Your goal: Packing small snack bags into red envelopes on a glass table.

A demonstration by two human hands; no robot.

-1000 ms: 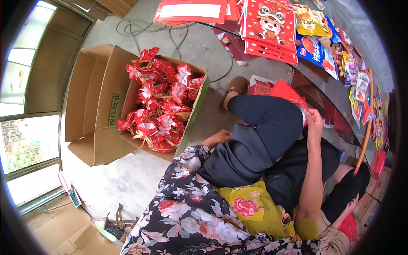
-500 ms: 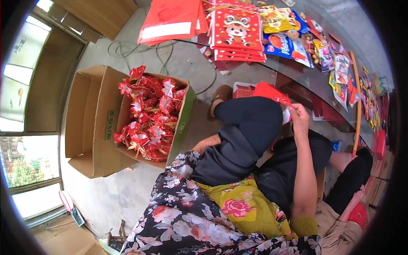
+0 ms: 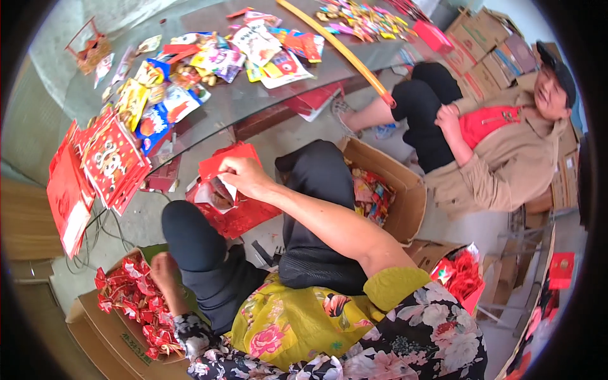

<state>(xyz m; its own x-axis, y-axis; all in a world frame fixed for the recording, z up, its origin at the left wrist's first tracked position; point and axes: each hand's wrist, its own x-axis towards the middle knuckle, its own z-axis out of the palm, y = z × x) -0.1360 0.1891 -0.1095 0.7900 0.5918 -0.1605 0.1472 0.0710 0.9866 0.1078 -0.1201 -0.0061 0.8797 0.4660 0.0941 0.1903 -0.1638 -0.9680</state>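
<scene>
My right hand (image 3: pixel 247 178) is closed in a pinch on the upper edge of a red paper bag (image 3: pixel 250 216), held in front of my knees. The bag's mouth gapes and shows a pale inside. My left hand (image 3: pixel 166 275) hangs beside my left knee, at the rim of a cardboard box of wrapped red bundles (image 3: pixel 130 294). Its fingers are too small and partly hidden to tell whether they hold anything. Ahead on the left, a stack of red printed bags (image 3: pixel 114 161) lies at the glass table's edge.
Snack packets (image 3: pixel 221 60) and nuts lie on the glass table (image 3: pixel 234 114), with an orange rod (image 3: pixel 335 50) across it. A box of small sweets (image 3: pixel 405 196) stands right of my knees. Another person (image 3: pixel 487 145) sits at the right. Cables (image 3: pixel 107 231) lie on the floor.
The view has swung to the right, bringing the other person and the box of sweets into sight. The red bag in my right hand now shows its opened mouth.
</scene>
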